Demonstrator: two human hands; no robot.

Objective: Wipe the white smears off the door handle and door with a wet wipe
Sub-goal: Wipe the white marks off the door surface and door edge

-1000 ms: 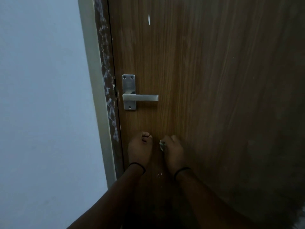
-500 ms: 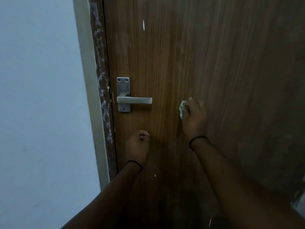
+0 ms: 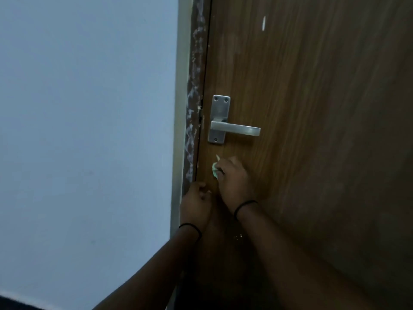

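The right hand (image 3: pixel 234 177) grips a crumpled pale green wet wipe (image 3: pixel 215 170) against the brown wooden door (image 3: pixel 312 108), just below the metal lever door handle (image 3: pixel 234 129) at mid-frame. The left hand (image 3: pixel 196 203), lower and to the left, has its fingers curled with nothing seen in them, resting near the door's edge. A white smear (image 3: pixel 264 23) marks the door at upper centre, and small white specks (image 3: pixel 238 236) sit below the wrists. White streaks run down the dark door frame (image 3: pixel 194 108) beside the pale wall (image 3: pixel 89 108).
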